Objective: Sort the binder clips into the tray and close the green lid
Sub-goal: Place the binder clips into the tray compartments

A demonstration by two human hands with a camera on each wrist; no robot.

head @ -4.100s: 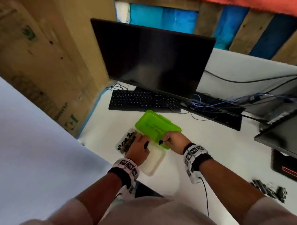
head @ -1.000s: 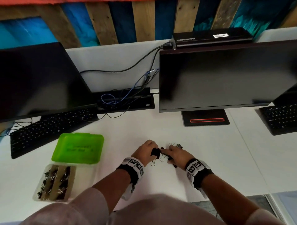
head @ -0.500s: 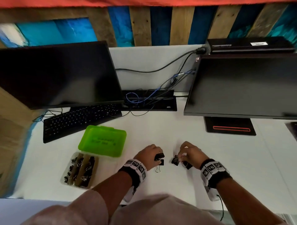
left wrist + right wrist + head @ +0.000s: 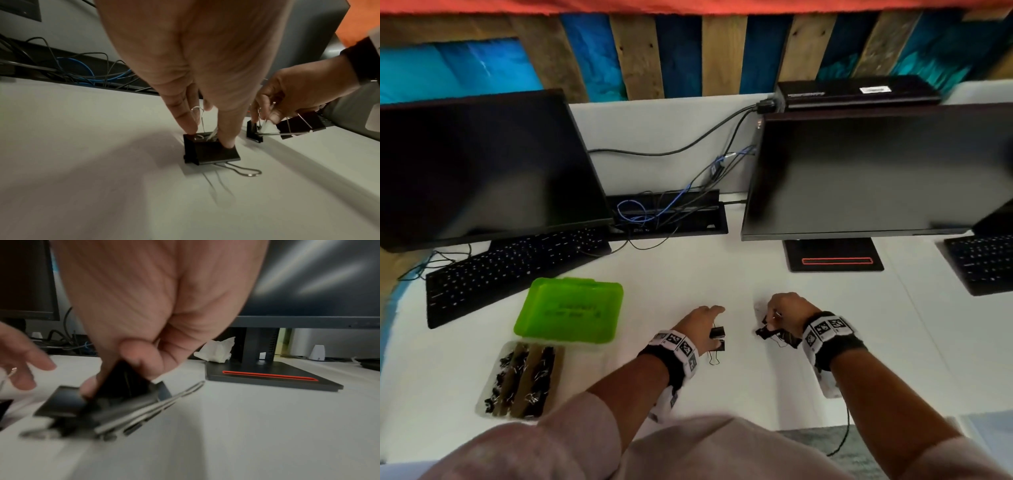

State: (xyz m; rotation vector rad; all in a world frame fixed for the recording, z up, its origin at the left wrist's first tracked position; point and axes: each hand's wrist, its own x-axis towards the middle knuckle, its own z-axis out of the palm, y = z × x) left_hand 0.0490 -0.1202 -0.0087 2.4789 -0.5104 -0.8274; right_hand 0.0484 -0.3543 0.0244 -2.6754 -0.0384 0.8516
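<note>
Right of the open green lid (image 4: 569,310), the left hand (image 4: 697,325) pinches one black, wire-handled binder clip (image 4: 209,151) against the desk. The right hand (image 4: 786,313) clamps several more clips (image 4: 115,399), exact number unclear.

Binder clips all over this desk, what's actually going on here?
A person is gathering loose black binder clips off the white desk. The left hand pinches one clip on the desk; the right hand holds several clips at once. To the left, the clear tray already holds many clips, and its green lid is open.
</note>
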